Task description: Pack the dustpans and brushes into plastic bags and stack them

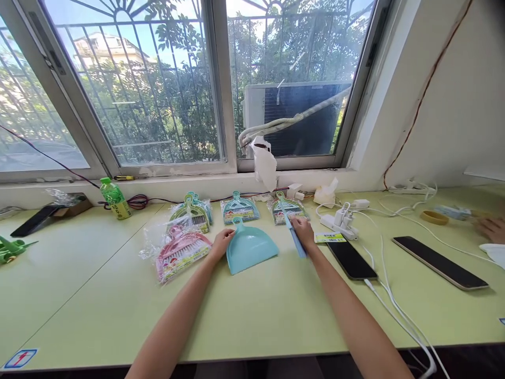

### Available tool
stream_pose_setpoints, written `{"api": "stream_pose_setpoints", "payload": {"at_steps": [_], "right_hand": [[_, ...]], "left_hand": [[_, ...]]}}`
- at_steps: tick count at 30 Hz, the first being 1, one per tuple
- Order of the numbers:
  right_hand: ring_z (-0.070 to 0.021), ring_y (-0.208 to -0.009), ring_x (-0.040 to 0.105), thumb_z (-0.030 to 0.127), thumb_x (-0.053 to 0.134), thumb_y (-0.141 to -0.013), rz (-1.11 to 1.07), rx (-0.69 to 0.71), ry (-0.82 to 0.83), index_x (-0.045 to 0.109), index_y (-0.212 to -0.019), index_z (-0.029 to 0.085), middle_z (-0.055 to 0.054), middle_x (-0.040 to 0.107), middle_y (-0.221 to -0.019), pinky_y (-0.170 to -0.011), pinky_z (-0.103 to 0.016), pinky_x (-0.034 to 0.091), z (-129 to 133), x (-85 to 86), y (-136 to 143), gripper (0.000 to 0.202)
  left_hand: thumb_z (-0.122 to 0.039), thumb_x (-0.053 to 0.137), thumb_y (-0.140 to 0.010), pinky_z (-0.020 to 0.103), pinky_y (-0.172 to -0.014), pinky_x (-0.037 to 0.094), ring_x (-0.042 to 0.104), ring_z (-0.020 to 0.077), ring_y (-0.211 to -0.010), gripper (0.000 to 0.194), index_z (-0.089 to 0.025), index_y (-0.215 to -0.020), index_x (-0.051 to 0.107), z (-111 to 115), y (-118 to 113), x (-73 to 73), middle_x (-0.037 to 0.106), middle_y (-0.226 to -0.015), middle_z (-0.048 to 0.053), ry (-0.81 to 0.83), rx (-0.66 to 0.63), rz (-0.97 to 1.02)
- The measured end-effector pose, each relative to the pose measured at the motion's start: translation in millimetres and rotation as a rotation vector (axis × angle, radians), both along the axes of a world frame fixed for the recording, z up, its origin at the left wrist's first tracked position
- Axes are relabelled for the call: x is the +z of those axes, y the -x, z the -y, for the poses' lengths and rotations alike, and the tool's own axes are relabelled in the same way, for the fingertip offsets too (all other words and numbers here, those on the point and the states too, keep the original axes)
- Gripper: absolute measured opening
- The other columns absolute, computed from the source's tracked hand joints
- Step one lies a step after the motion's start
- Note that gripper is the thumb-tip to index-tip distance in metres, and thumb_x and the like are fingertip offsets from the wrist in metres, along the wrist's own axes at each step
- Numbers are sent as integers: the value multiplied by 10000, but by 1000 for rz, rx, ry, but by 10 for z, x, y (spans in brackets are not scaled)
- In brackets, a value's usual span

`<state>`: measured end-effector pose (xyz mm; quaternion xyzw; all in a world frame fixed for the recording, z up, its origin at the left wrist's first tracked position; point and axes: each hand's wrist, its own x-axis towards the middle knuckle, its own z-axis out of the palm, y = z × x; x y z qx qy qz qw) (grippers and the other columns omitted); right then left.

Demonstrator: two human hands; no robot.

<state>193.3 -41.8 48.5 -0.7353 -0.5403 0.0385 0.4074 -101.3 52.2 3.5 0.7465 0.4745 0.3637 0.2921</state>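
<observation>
Blue dustpan (252,245) touches left hand (223,242) (right hand (303,231) holds brush (299,246)).

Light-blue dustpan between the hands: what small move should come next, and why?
Probably bring the light-blue brush leftward to the light-blue dustpan: the right hand holds the brush apart from it, while the left hand is at the dustpan's left edge.
</observation>
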Motion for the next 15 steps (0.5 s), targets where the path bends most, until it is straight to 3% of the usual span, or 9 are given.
{"api": "stream_pose_setpoints", "payload": {"at_steps": [2,6,10,15], "right_hand": [[-204,-810,630,477,332,-927,181,-68,81,721,-800,191,-86,703,-902,-676,-279,398,38,-51,61,499],[-209,-840,646,471,413,-911,433,-35,231,737,-758,194,-98,712,-896,-689,-273,384,53,-175,190,453],[-207,-845,657,459,426,-910,514,-19,285,741,-788,200,-88,714,-932,-678,-270,390,33,-250,223,426],[-221,-844,663,487,419,-907,534,-52,298,738,-803,211,-88,705,-950,-691,-287,412,45,-226,268,435]], "left_hand": [[-353,486,-780,355,-862,449,600,241,-917,310,-166,-882,711,-24,34,3,697,-979,88,-30,-18,-77],[-369,496,-775,352,-880,445,604,249,-961,302,-181,-870,713,-93,110,0,699,-974,83,-27,-52,-107],[-438,530,-724,337,-824,455,615,253,-908,327,-180,-824,704,-184,244,1,709,-917,71,25,-16,-72],[-555,500,-724,309,-693,441,602,238,-798,441,-175,-823,702,-211,434,21,699,-814,61,52,8,-38]]}}
